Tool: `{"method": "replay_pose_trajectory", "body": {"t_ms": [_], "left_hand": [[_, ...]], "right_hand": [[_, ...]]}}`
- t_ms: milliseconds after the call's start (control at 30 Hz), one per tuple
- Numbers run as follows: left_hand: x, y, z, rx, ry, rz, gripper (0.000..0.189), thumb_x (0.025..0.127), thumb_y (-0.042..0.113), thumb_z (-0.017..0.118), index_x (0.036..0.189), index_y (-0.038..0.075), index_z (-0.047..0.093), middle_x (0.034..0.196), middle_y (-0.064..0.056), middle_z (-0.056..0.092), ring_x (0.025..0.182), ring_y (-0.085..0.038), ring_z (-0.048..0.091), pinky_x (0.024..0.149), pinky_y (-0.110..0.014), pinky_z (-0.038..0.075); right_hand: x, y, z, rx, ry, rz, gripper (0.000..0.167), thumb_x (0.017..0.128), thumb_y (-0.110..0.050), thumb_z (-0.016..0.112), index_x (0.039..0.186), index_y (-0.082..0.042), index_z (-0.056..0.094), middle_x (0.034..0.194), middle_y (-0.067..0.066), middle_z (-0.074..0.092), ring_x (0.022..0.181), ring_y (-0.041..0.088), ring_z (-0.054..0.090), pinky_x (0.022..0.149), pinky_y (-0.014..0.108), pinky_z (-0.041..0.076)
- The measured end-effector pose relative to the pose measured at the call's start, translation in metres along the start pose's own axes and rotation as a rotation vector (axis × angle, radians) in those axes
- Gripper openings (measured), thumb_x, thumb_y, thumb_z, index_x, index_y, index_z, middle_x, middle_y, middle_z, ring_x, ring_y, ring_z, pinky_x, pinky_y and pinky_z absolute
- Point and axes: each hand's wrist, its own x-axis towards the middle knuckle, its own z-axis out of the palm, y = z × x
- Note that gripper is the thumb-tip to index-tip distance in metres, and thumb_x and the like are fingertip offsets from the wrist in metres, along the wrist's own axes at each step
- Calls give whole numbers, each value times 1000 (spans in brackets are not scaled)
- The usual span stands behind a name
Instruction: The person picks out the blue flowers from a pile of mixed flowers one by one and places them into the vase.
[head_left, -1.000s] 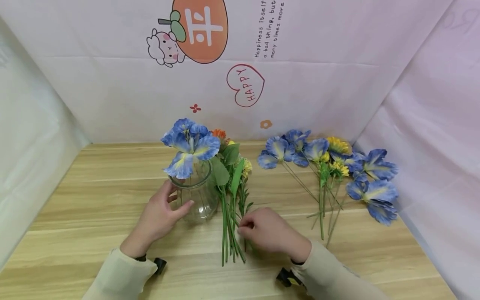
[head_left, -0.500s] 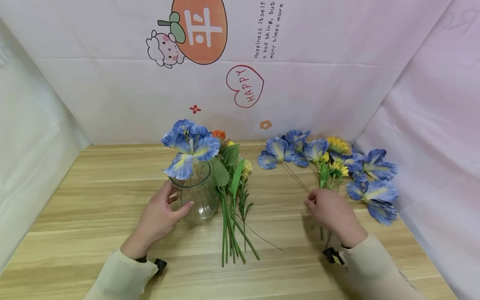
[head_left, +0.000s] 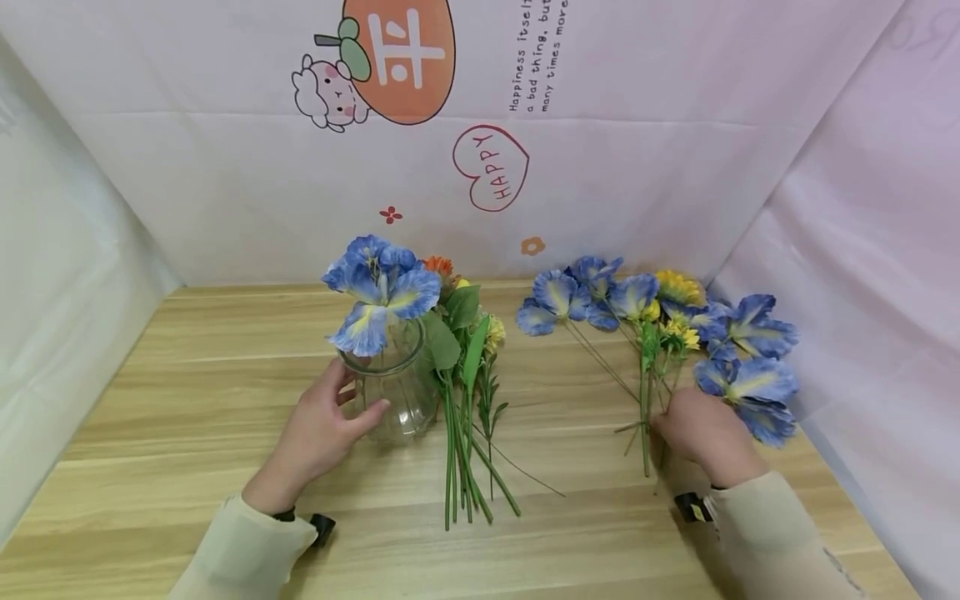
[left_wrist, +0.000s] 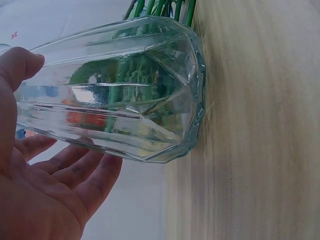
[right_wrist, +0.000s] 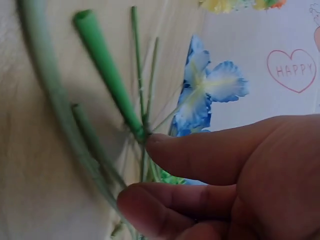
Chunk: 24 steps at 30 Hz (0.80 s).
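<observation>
A clear glass vase (head_left: 397, 408) stands on the wooden table, one blue iris (head_left: 367, 292) in its mouth. My left hand (head_left: 318, 429) holds the vase from its left, thumb and fingers spread around the ribbed side (left_wrist: 100, 95). At the right, my right hand (head_left: 708, 437) reaches in among the stems (head_left: 647, 417) of a loose flower pile. In the right wrist view, its thumb and index finger stand apart, with a thick green stem (right_wrist: 107, 70) by the thumb tip and a thinner stem (right_wrist: 80, 135) passing by the index finger.
A bunch of orange and yellow flowers with green stems (head_left: 457, 458) lies just right of the vase. Several blue irises (head_left: 757, 383) and yellow flowers (head_left: 678, 287) lie at the right. A printed white cloth (head_left: 600, 167) rises behind the table.
My right hand has moved right, from the stems beside the vase to the pile at the right. A thin stem now lies across the middle bunch. My left hand stays at the vase.
</observation>
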Motion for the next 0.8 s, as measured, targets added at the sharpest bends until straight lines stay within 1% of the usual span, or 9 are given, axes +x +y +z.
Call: {"method": "replay_pose_trajectory", "body": {"t_ms": [133,233,300,367,433,500,567,667,800], "left_hand": [[0,0,0,-2,-2,-4,69,94,36,71,149,11,37,149,-15,43,132,-39,45,101,-52,44],[-1,0,0,-2,-3,0,70,94,37,71,149,11,37,149,-16,43,132,-40,45,101,-53,44],[0,0,0,-1,-1,2,71,94,37,71,150,12,36,149,-15,43,132,-39,45,101,-52,45],[0,0,0,-1,3,3,69,94,35,71,149,12,37,149,-15,44,132,-39,45,101,-52,45],[0,0,0,-4,6,2,68,94,33,72,149,11,38,148,-15,44,132,-39,45,101,-52,45],[-1,0,0,-4,4,-3,67,94,33,72,148,11,38,148,-15,44,131,-39,46,100,-53,45],[-1,1,-1,-8,-1,-8,68,94,34,71,148,12,37,149,-16,43,131,-41,46,100,-54,45],[-3,2,-1,-12,-9,-13,69,94,38,71,149,12,37,150,-17,42,131,-42,46,99,-55,45],[-2,1,0,-16,-3,-11,69,94,38,71,149,13,38,149,-16,43,131,-41,46,100,-54,45]], "right_hand": [[4,3,2,7,4,-19,37,101,-24,56,66,-10,59,60,4,51,50,20,48,49,36,40],[5,3,3,19,19,-20,39,103,-24,50,68,-10,57,61,5,51,51,21,49,50,38,40],[8,3,5,32,40,-31,42,104,-25,48,65,-11,52,58,3,46,49,20,45,50,37,39],[11,3,8,53,58,-62,45,104,-27,49,60,-14,47,53,0,39,45,17,38,48,35,37],[15,3,11,68,68,-95,49,103,-27,53,56,-16,42,50,-4,32,43,13,32,47,32,35],[18,4,14,81,64,-122,50,101,-26,57,55,-18,40,49,-6,28,42,11,29,46,31,35],[19,4,15,92,57,-122,50,101,-23,56,54,-18,40,49,-6,28,42,11,30,46,31,35],[17,4,13,147,61,-90,47,102,-19,48,56,-16,40,50,-4,31,42,14,32,47,33,36],[16,5,8,218,92,-54,48,104,-21,39,57,-15,43,50,-2,34,42,15,33,45,32,35]]}}
